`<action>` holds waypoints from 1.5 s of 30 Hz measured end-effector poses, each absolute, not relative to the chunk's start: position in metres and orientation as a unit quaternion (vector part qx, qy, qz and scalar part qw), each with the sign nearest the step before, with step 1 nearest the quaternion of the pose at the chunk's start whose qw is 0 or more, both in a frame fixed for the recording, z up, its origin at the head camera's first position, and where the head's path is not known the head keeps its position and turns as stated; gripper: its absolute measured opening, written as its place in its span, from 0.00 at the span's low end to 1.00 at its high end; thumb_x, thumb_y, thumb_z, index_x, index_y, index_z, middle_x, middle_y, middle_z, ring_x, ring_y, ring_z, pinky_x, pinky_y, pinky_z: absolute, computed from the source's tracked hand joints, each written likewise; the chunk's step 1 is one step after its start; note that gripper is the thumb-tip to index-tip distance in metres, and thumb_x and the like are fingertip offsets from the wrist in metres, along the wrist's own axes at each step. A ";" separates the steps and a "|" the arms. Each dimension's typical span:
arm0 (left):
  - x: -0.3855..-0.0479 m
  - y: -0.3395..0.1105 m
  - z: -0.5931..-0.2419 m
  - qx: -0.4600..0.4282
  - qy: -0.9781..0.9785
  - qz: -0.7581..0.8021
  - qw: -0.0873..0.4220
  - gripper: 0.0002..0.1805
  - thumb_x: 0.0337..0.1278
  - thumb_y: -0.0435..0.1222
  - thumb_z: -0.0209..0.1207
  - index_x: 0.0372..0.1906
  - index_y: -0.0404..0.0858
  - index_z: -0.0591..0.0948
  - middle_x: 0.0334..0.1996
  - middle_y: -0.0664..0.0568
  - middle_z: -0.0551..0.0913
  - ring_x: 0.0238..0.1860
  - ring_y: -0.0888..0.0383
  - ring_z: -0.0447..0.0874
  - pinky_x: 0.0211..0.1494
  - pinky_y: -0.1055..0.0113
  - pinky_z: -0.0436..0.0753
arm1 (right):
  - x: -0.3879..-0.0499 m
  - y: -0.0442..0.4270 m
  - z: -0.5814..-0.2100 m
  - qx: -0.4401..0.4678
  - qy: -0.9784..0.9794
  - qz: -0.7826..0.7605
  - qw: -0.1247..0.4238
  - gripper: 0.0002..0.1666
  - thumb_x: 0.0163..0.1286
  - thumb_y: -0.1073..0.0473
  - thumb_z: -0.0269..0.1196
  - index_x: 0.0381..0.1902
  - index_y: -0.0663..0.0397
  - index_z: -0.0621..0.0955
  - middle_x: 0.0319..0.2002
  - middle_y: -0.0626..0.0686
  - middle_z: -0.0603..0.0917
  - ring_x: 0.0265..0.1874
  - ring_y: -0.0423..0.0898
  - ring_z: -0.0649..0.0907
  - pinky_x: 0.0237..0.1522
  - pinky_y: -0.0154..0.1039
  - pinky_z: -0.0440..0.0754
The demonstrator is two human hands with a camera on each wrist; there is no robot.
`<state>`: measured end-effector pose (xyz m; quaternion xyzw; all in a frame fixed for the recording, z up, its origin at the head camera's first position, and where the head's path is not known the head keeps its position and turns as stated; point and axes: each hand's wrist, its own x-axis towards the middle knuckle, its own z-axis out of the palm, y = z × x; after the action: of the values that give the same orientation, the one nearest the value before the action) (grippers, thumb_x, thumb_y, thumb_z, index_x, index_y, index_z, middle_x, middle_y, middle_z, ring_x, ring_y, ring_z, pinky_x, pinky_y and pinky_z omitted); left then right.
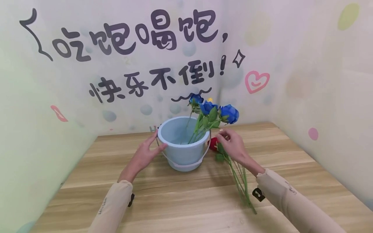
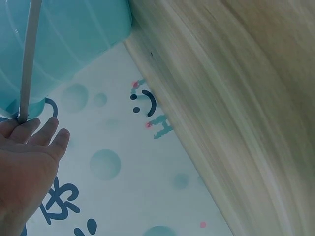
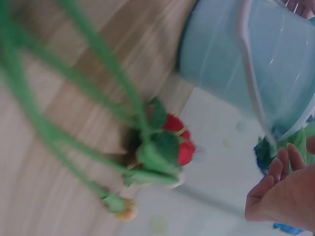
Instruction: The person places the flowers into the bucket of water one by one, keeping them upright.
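Left grip (image 1: 142,157) isn't clenched: fingers and thumb spread against the left side of the light-blue, round plastic bucket (image 1: 183,157). Right grip (image 1: 233,145) reads released to me: fingers loosely curled just outside the right rim, no stem visible in them. Blue roses with green leafy stems (image 1: 229,114) stand in the bucket, bunched to its right. For clean stem work I'd brace the bucket left-handed, take stems low and mind the thin off-white curved handle (image 1: 186,166); top-heavy blooms could swing. Their long axis is tilted: stems down-left into the bucket, blooms up-right past the rim. Red rose (image 1: 213,144) lies on the wood-grain desk (image 1: 175,200) right of the bucket, bloom far end, long green stems (image 1: 248,201) running near-right.
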<state>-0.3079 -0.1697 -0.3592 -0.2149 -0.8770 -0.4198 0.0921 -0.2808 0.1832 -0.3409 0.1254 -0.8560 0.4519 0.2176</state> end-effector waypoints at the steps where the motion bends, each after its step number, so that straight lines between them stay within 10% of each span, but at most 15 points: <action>1: -0.308 -0.169 -0.359 -0.215 -0.877 -0.420 0.092 0.47 0.70 0.59 0.60 0.83 0.44 0.56 0.81 0.44 0.55 0.80 0.39 0.52 0.76 0.34 0.57 | -0.280 0.188 -0.343 0.122 -0.857 0.454 0.213 0.12 0.78 0.62 0.60 0.47 0.69 0.84 0.39 0.61 0.85 0.36 0.50 0.80 0.37 0.37 0.79; 12: -0.308 -0.169 -0.359 -0.214 -0.879 -0.417 0.095 0.47 0.70 0.58 0.60 0.83 0.42 0.55 0.80 0.41 0.55 0.79 0.37 0.52 0.75 0.34 0.56 | -0.270 0.248 -0.363 0.043 -0.864 0.487 0.116 0.21 0.82 0.57 0.56 0.54 0.74 0.80 0.44 0.65 0.85 0.42 0.53 0.83 0.39 0.36 0.79; 23: -0.307 -0.169 -0.360 -0.210 -0.881 -0.415 0.087 0.46 0.71 0.58 0.59 0.84 0.45 0.55 0.81 0.42 0.55 0.79 0.36 0.51 0.75 0.32 0.56 | -0.260 0.283 -0.385 0.004 -0.874 0.483 0.047 0.25 0.83 0.56 0.54 0.58 0.80 0.76 0.46 0.69 0.85 0.50 0.66 0.82 0.53 0.60 0.81; 45: -0.307 -0.170 -0.358 -0.210 -0.880 -0.417 0.084 0.47 0.71 0.59 0.59 0.84 0.44 0.54 0.81 0.45 0.53 0.80 0.39 0.50 0.76 0.33 0.56 | -0.256 0.293 -0.403 0.013 -0.880 0.474 -0.033 0.14 0.73 0.70 0.55 0.46 0.80 0.82 0.36 0.59 0.89 0.34 0.44 0.83 0.35 0.35 0.80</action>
<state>-0.3069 -0.1696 -0.3577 -0.2104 -0.8801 -0.4173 0.0839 -0.2564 0.2932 -0.4034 0.0132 -0.8799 0.4737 -0.0333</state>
